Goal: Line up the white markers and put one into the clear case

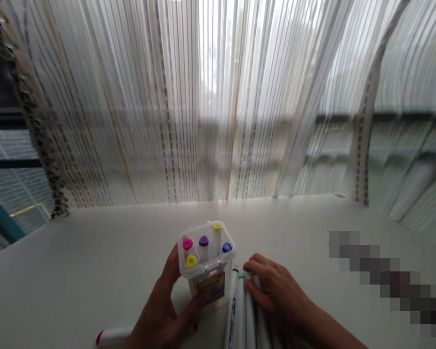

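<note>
Five markers (203, 241) in box (211, 285); marker row (241, 310) on table (76, 276), right of box; loose marker (114, 335) front left; curtain (189, 121) behind.

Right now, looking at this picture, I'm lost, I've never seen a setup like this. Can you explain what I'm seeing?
There's no machine here, just a person's two bare hands. The single picture comes from a camera worn on their head, looking forward and down across a white table towards a striped curtain. The left hand has a clear box in its grip; inside stand five markers with pink, purple, blue and two yellow ends. The right hand rests on a row of markers lying beside the box; it covers some, so I can't count them. Another marker lies at the bottom left, partly hidden by the left arm.
</note>
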`<state>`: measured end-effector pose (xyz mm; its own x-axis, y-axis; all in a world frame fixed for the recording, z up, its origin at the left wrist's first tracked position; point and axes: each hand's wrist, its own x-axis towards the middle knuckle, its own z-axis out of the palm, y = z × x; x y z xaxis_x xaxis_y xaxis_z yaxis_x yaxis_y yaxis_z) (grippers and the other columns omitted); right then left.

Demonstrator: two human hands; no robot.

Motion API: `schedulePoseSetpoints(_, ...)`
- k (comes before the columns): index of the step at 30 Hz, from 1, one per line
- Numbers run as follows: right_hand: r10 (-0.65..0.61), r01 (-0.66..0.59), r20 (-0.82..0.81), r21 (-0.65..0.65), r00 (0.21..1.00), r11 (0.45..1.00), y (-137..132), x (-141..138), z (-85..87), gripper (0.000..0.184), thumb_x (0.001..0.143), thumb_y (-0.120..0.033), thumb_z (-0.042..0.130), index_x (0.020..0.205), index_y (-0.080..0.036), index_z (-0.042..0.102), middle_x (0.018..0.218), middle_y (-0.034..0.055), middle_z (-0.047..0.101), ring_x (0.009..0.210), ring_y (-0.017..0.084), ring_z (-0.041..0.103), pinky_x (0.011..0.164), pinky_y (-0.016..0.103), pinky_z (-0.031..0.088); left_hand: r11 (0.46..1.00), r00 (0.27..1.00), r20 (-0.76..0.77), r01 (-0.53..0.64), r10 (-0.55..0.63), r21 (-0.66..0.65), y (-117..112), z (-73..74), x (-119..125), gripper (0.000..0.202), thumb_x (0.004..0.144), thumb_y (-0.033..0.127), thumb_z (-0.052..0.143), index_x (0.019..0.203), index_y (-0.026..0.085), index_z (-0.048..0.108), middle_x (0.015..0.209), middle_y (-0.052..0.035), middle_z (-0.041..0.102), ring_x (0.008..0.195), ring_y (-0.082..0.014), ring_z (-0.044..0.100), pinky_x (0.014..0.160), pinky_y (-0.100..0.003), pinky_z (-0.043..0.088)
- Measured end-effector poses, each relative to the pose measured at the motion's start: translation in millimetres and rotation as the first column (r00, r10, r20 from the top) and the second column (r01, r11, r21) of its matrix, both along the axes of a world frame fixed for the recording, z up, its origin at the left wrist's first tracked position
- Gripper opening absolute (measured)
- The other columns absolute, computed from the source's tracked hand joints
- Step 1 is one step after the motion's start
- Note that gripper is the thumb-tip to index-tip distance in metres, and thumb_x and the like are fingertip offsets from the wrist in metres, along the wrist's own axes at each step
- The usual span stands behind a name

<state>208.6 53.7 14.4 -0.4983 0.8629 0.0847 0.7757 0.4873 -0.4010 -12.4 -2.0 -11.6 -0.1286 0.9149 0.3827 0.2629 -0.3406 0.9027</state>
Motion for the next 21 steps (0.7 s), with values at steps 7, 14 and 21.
schedulePoseSetpoints(7,-0.002,0.002,-0.012,0.005,1.0,1.0,0.0,1.3,-0.3,0.012,0.085,-0.017,0.05,0.09,-0.017,0.06,0.094,0.0051,0.056,0.087,0.02,0.055,0.077,0.03,0.04,0.999,1.0,-0.021,0.002,-0.002,-0.04,-1.9,4.3,0.3,0.069,0.079,0.043,0.061,0.138,0.024,0.029,0.141,-0.0082,0.042,0.129,-0.0278,0.038,0.112,-0.043,0.025)
schedulePoseSetpoints(14,0.008,-0.008,-0.015,0.01,1.0,1.0,-2.2,3.0,-0.1,0.014,0.084,-0.016,0.048,0.091,-0.017,0.06,0.093,0.0055,0.056,0.086,0.02,0.055,0.077,0.029,0.04,1.0,0.999,-0.04,-0.006,0.005,-0.008,-0.9,3.4,0.8,0.065,0.079,0.042,0.06,0.136,0.023,0.034,0.141,-0.0089,0.041,0.128,-0.029,0.039,0.112,-0.044,0.024)
schedulePoseSetpoints(21,0.004,-0.004,-0.016,0.006,1.0,1.0,-1.3,2.2,-0.5,0.013,0.084,-0.017,0.048,0.091,-0.017,0.06,0.094,0.0053,0.057,0.086,0.02,0.055,0.076,0.029,0.04,1.0,1.0,-0.02,-0.022,0.022,-0.013,-0.7,3.1,2.0,0.067,0.078,0.045,0.061,0.137,0.024,0.034,0.141,-0.0084,0.042,0.129,-0.0283,0.039,0.112,-0.043,0.024)
